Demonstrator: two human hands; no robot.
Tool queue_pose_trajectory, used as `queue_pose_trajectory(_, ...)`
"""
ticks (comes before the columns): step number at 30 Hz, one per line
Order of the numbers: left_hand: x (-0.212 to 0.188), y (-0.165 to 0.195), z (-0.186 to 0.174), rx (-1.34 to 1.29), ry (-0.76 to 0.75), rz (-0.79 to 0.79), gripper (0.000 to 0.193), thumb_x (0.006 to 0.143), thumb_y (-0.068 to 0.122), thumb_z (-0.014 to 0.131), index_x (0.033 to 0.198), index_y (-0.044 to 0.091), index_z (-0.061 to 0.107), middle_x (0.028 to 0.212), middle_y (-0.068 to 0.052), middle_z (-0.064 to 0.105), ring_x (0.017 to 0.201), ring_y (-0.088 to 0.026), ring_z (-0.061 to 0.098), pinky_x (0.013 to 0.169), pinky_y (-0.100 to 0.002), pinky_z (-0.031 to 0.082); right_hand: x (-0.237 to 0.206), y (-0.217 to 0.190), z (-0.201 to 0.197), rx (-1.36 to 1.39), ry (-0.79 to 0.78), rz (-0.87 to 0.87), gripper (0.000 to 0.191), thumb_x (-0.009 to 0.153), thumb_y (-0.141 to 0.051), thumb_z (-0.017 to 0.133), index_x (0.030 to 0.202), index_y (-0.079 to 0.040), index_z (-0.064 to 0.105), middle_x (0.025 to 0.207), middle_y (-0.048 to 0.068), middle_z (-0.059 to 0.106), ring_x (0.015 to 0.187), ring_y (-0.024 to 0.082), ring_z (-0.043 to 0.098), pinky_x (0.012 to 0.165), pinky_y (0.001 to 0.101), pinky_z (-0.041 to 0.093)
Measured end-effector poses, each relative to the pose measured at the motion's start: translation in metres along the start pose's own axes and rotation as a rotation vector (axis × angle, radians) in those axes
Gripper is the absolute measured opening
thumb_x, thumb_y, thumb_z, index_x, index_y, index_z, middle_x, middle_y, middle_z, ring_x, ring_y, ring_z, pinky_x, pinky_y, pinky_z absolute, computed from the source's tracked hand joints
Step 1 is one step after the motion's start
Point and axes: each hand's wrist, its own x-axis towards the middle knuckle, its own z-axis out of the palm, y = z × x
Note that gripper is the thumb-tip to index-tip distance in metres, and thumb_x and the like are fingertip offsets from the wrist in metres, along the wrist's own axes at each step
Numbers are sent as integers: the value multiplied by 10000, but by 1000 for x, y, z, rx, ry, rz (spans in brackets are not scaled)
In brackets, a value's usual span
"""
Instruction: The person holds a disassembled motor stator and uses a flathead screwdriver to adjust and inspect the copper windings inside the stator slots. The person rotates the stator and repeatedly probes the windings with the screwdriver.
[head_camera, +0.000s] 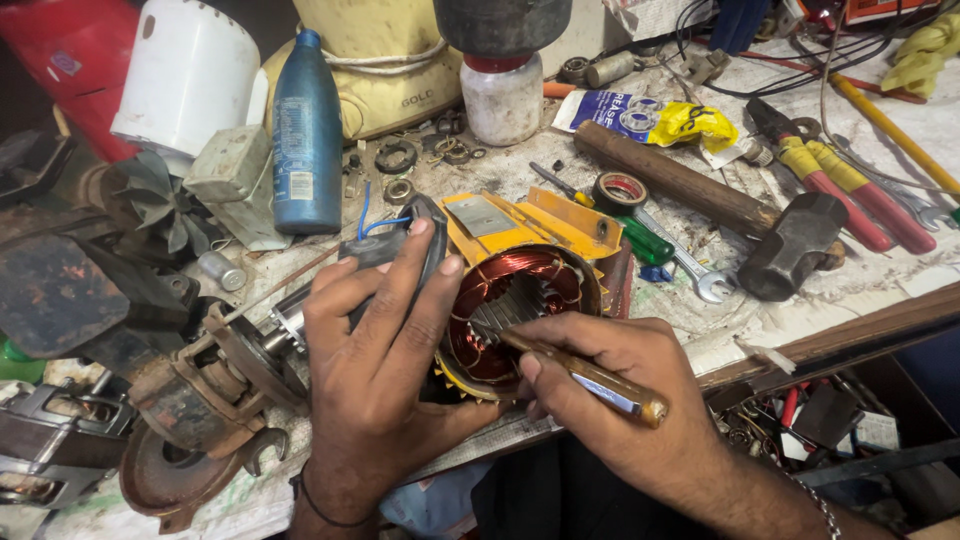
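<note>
A yellow motor stator (520, 300) with copper windings lies on the workbench, its open bore facing me. My left hand (375, 360) grips its left rim, fingers spread over the edge and a black part behind it. My right hand (620, 390) holds a brown-handled screwdriver (590, 377) like a pen. The screwdriver's tip reaches into the bore among the copper coils.
A hammer (760, 230) with a wooden handle, red-handled pliers (840, 185), a spanner (690, 268), a tape roll (620, 190) and a green screwdriver lie to the right. A blue bottle (306, 120), a white jar (500, 95) and rusty motor parts (200, 400) crowd the left and back.
</note>
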Motion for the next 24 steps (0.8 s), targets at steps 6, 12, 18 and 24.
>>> queue_pose_trajectory(6,-1,0,2,26,16,-3,950,539,438,964,1333,22,648,1478,-173,570,1179,-312,550,1116,-550,399,-5,1,5,91,-1,-81,276,914,-148,675,1138,-3,746,776,24,822,666,68,785,613,233,649)
queue_pose_trajectory(12,-2,1,3,36,26,25,934,502,411,934,1307,25,660,1456,-171,584,1141,-336,533,1095,-562,398,-10,4,10,-63,55,-283,282,933,-148,707,1171,1,728,749,35,780,617,66,765,560,215,595)
queue_pose_trajectory(18,-1,1,2,34,38,17,927,492,385,943,1303,36,664,1453,-155,589,1141,-331,534,1099,-545,402,-6,-1,14,-43,95,-370,236,931,-105,676,1133,13,710,766,45,773,640,82,762,566,242,597)
queue_pose_trajectory(24,-2,-4,-2,-25,28,-24,990,485,408,948,1331,-1,636,1471,-184,576,1177,-327,549,1112,-524,399,2,-11,13,-19,87,-117,188,891,-128,715,1040,-18,753,614,31,740,524,75,717,475,245,559)
